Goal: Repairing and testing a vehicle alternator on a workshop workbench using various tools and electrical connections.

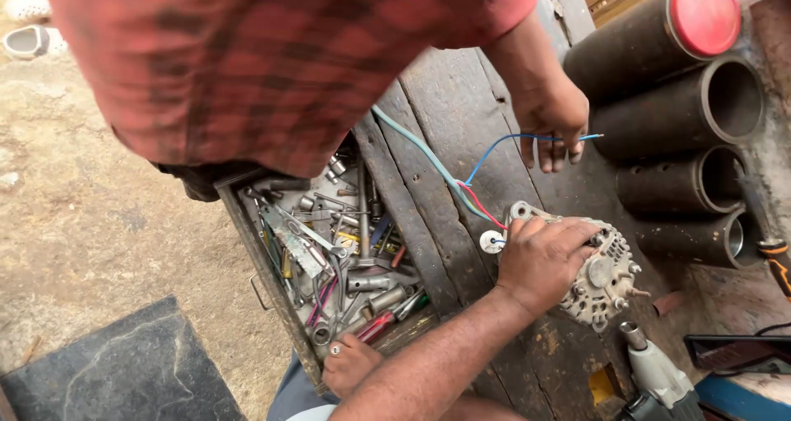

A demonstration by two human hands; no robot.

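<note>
Weathered dark wooden planks (461, 116) make up the bench, with bare dirt ground off to one side. Right hand (542, 260) presses down flat on a silver cast-metal alternator (601, 285) sitting on the planks, fingers spread over its top, not gripping around it. Left hand (350, 363) rests low at the edge of an open metal tool drawer (264, 277) crammed with sockets and spanners; whether it holds anything, I can't tell. Across the bench, a co-worker in a red checked shirt (272, 50) pinches a thin blue wire (503, 141) with one hand (554, 116). Red and pale blue-green leads (428, 157) run along with it toward the alternator. Rusty steel pipes (700, 108) lie stacked just beyond, one with a red cap (703, 13).
</note>
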